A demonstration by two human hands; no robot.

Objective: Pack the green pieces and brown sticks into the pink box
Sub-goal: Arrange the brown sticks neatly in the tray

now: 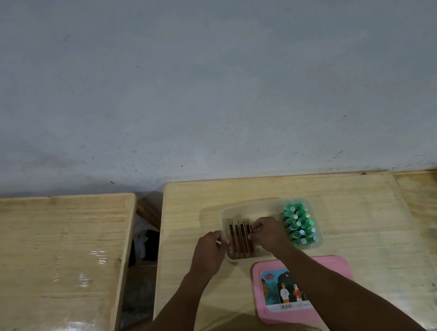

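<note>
We take the clear tray (pixel 268 205) as our landmark. Inside it, toward its left end, the brown sticks (pixel 239 238) lie side by side in a neat row; at its right end the green pieces (pixel 299 222) sit packed in two close columns. Our left hand (pixel 209 249) is at the left edge of the stick row and our right hand (pixel 268 233) at its right edge, fingers curled inward as if squeezing the row together. We cannot tell whether either hand has actually closed on a stick or only rests against it.

Just in front of the tray, on our side, lies the pink lid (pixel 327 265), picture side up, with our right forearm crossing over it. We judge the tray to be the box itself, and packing nearly done.

The risks we see: pressing the sticks unevenly could tip one up over its neighbour, so the lid would not seat; a right hand drifting outward could knock the green pieces out of line; and the forearm could drag the lid along the wooden table (pixel 360 200).
</note>
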